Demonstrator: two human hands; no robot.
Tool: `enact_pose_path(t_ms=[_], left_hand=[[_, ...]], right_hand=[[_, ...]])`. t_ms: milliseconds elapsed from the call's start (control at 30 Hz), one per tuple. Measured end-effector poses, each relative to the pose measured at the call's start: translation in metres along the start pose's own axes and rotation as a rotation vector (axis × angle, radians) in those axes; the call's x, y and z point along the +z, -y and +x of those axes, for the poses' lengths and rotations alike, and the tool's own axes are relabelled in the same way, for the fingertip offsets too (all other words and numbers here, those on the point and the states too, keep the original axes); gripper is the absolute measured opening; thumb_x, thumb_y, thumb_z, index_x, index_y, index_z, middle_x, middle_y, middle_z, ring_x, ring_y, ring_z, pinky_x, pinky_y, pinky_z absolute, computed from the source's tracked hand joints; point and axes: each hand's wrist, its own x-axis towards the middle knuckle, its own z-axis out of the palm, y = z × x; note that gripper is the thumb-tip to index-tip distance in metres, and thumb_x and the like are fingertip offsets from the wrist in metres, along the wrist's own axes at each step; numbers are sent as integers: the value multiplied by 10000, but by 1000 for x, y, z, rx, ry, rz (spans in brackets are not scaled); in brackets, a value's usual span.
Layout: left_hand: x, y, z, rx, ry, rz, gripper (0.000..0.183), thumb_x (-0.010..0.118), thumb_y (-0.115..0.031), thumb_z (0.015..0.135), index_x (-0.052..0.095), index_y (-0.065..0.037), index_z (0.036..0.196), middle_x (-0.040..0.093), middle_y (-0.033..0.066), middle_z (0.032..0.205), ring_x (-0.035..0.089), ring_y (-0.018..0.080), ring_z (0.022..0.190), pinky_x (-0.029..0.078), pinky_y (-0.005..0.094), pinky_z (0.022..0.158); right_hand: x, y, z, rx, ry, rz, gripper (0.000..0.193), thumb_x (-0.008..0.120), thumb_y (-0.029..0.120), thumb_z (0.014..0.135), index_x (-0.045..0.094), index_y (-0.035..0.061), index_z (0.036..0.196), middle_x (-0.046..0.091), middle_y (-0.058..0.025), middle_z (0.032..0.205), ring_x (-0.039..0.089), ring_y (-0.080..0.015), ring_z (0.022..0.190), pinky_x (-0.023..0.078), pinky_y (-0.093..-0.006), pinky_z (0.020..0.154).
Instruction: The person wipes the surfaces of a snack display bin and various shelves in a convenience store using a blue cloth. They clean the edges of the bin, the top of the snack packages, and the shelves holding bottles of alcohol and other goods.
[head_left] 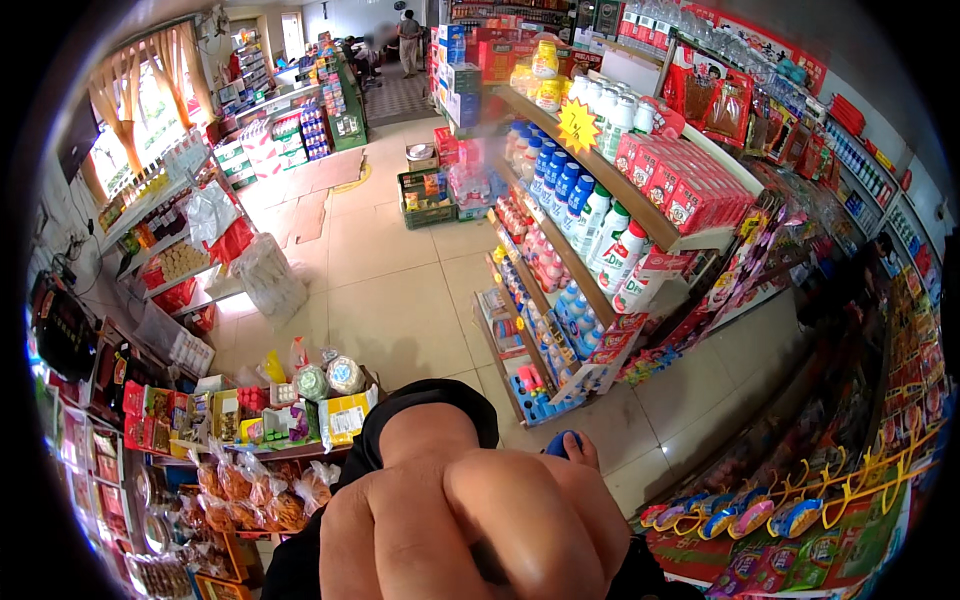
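Very close to the camera, my left hand (430, 510) fills the lower middle, with a black cuff (480, 405) around its wrist. Its fingers are bent and pressed together; whatever lies under them is out of sight. Behind it, to the right, part of my right hand (588, 462) shows, mostly covered by the left. A small dark blue rounded object (562, 444) rests against its fingertips, which look closed on it. I cannot make out the object's kind.
A shelf rack (590, 290) of bottles and red boxes stands ahead right. Bagged snacks (265, 490) and a low goods display (230, 415) lie at left. Hanging packets (790, 515) line the right. A green crate (427, 200) sits on the tiled floor (380, 290); a person (408, 45) stands far back.
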Motion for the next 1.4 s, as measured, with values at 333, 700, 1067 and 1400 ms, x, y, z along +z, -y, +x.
enact_pose_path(t_ms=[333,700,1067,1400], left_hand=[[4,18,57,249,598,-117,87,655,-137,824,683,-88,758,600,-70,947,481,158,900,438,295,698],[-87,44,109,421,1052,-165,134,519,-138,883,544,-37,967,556,100,993,514,254,868,465,376,721],[-325,164,26,-654,84,648,205,596,-19,846,494,-60,1020,570,58,1008,545,99,881,452,248,768],[-381,205,100,-686,-88,538,126,572,32,847,485,-55,874,563,0,863,490,41,777,416,199,717]], right_hand=[[9,1,7,35,26,-71,308,542,345,912,559,39,878,517,-21,814,478,-119,766,412,-270,706],[44,-47,61,92,167,-20,309,574,298,891,595,4,983,596,-56,855,545,-139,785,453,-289,720],[159,69,91,290,430,658,347,501,207,891,458,27,1184,566,-136,1058,588,-251,948,491,-410,852],[246,52,196,-180,202,-99,337,480,271,933,464,16,1153,546,-102,992,518,-171,924,414,-305,842]])
